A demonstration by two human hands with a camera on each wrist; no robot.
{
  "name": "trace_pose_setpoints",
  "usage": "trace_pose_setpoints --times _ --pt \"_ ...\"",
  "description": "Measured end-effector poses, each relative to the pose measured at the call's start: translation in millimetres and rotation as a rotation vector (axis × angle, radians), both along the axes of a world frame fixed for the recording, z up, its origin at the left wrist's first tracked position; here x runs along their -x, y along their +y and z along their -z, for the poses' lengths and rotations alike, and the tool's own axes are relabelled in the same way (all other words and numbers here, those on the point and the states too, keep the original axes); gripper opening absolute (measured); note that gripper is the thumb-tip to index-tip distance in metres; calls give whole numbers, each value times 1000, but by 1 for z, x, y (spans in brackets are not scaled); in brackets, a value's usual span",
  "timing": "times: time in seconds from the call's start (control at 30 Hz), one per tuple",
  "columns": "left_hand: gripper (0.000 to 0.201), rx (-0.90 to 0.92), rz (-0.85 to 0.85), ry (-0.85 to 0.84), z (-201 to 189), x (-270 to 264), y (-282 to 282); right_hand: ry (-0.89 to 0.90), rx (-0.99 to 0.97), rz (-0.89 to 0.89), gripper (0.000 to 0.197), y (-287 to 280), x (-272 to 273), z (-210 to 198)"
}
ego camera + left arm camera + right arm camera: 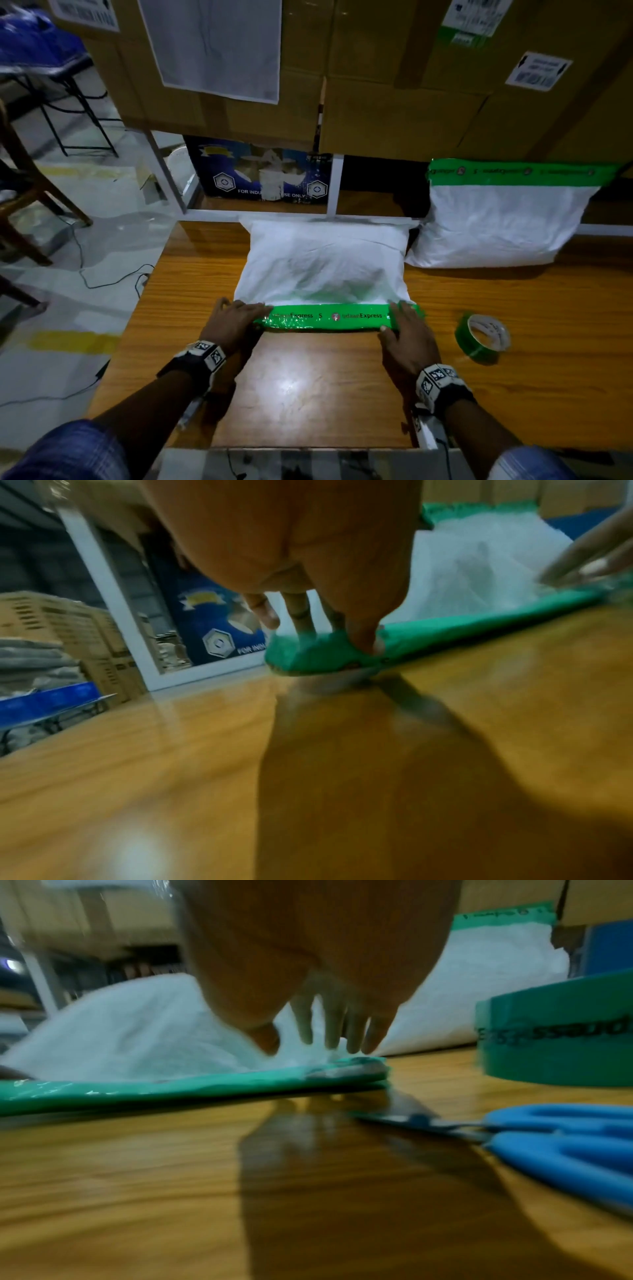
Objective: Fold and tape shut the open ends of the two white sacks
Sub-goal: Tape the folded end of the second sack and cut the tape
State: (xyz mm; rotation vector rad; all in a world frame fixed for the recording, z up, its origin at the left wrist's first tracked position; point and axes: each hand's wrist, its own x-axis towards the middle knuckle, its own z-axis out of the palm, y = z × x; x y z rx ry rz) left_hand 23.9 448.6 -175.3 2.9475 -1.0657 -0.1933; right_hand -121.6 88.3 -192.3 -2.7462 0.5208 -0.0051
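A white sack [325,263] lies flat in the middle of the wooden table [308,394], its near end folded and covered by a strip of green printed tape [325,318]. My left hand [236,322] presses the strip's left end, fingertips and thumb down on the green tape [445,639]. My right hand [407,329] presses the right end, with straight fingers [332,1026] on the fold. A second white sack [496,226] leans at the back right, its top taped green [513,173]. The green tape roll [483,337] lies to the right of my right hand.
Blue-handled scissors [548,1137] lie on the table close by my right wrist, hidden in the head view. Stacked cardboard boxes [376,102] and a white-framed shelf with a blue carton [260,174] stand behind the table. The floor with cables [102,274] is to the left.
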Motion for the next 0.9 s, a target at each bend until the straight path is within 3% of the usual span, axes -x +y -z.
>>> trace_pose_setpoints --times 0.07,0.1,0.17,0.2,0.27,0.3,0.37,0.47,0.57,0.67,0.73,0.83,0.9 --pt "54 64 -3 -32 -13 -9 -3 -254 -61 159 29 13 1 -8" --pt "56 101 2 -45 -20 -12 -3 -280 -130 255 21 20 0 -11" --pt "56 123 48 -89 -32 -18 -1 -148 -417 420 49 36 -5 -18" --pt "53 134 80 -110 -39 -20 0 -53 -671 498 61 44 -8 -23" --pt "50 175 140 -114 -54 -21 1 114 -1241 618 63 59 -18 -34" --pt "51 185 170 -101 -61 -20 1 125 -1429 628 61 62 -24 -37" --pt "52 191 227 -96 -75 -14 3 28 -1601 621 62 68 -40 -49" --pt "45 168 296 -121 -86 -5 6 -169 -1629 619 73 65 -60 -61" --pt "44 57 354 -9 -95 11 6 -282 -1469 533 50 62 -73 -76" --pt "57 -15 374 81 -118 27 -4 -293 -1188 462 40 57 -85 -91" --pt "57 74 351 46 -146 25 -19 -286 -1026 361 38 49 -92 -105" --pt "40 295 389 -32 -182 3 -50 -252 -945 142 40 47 -100 -141" --pt "67 291 480 -115 -204 -14 -80 -231 -925 22 46 50 -107 -165"
